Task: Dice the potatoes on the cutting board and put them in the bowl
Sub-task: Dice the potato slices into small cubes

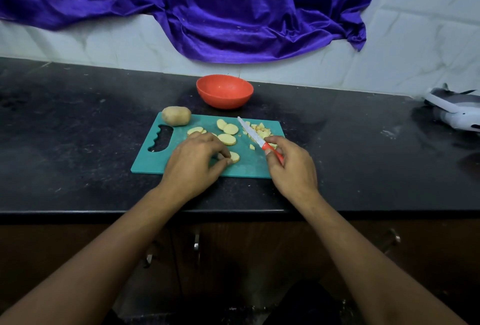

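Left grip (195, 166) pinches pale round potato slice (235, 157); right grip (291, 166) holds red-handled knife (253, 134).

Seen through one wide-angle camera worn on the head, above and just short of the near edge of the counter (78, 143). Faces forward and down, toward the back wall (389, 52). Sits close enough to catch both forearms rising from the bottom corners, with left hand (193, 161) and right hand (291, 166) mid-frame over the cutting board (153, 166). Takes in the counter from near edge to far edge, plus cabinet fronts (233, 246) below.
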{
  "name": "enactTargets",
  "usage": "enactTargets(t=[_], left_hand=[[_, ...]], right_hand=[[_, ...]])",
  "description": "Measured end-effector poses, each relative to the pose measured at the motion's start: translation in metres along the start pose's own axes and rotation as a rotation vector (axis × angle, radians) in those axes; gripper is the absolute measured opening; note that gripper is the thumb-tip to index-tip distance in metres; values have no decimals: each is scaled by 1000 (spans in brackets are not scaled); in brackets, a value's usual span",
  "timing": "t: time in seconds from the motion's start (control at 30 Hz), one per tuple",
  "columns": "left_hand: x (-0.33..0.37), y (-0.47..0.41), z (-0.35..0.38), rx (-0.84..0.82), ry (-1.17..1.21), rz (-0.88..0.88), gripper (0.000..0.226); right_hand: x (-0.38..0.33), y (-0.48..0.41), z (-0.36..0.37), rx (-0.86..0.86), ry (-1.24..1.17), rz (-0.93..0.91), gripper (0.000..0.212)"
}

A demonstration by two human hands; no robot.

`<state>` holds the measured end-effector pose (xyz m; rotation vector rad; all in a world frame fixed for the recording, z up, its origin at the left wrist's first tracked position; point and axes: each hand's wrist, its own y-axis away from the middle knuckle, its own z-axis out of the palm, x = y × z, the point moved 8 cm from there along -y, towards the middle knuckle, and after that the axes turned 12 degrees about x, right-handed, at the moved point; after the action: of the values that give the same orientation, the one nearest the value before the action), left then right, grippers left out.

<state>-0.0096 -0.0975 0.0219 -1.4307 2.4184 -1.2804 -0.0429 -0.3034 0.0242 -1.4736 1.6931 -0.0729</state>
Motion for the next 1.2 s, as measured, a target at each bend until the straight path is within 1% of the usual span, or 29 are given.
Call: enactTargets(t=[0.07, 0.13, 0.23, 0.33, 0.4, 0.5, 0.6, 0.63, 0.7, 0.77, 0.9, 1.0, 1.1, 1.2], left_hand=[[-5, 0, 4, -28, 7, -36, 17], [-8, -1, 6, -49, 19, -66, 18], [-11, -2, 7, -62, 33, -93, 20], [-13, -2, 7, -70, 41, -102, 20], [-13, -2, 7, -73, 46, -103, 19], [-13, -1, 7, -73, 51, -103, 20], [-13, -2, 6, -65, 48, -102, 20], [-13, -2, 6, -64, 49, -105, 20], [-14, -2, 7, -66, 48, -113, 20], [-13, -1, 7, -69, 49, -113, 21], [-13, -1, 6, -77, 44, -118, 21], [-13, 0, 5, -85, 46, -125, 21], [-14, -2, 5, -80, 52, -177, 22], [-17, -3, 6, -64, 35, -252, 24]], right_hand=[[-3, 2, 0, -8, 22, -30, 32], [-8, 6, 0, -19, 66, -97, 31], [-11, 8, -1, -22, 192, -154, 31], [-7, 5, 3, -45, 304, -138, 32], [-4, 1, 6, -55, 330, -105, 32], [-2, -5, 1, -36, 281, -50, 33], [-11, -3, -11, 21, 223, -109, 36], [-13, 0, -12, 16, 225, -137, 35], [-11, 8, -6, -61, 293, -181, 34], [-5, 11, -2, -113, 329, -163, 34], [-8, 6, -14, -14, 230, -107, 33], [-9, 8, -16, -3, 181, -73, 37], [-15, 11, -16, -33, 135, -63, 38], [-27, 20, -9, -119, 107, -107, 35]])
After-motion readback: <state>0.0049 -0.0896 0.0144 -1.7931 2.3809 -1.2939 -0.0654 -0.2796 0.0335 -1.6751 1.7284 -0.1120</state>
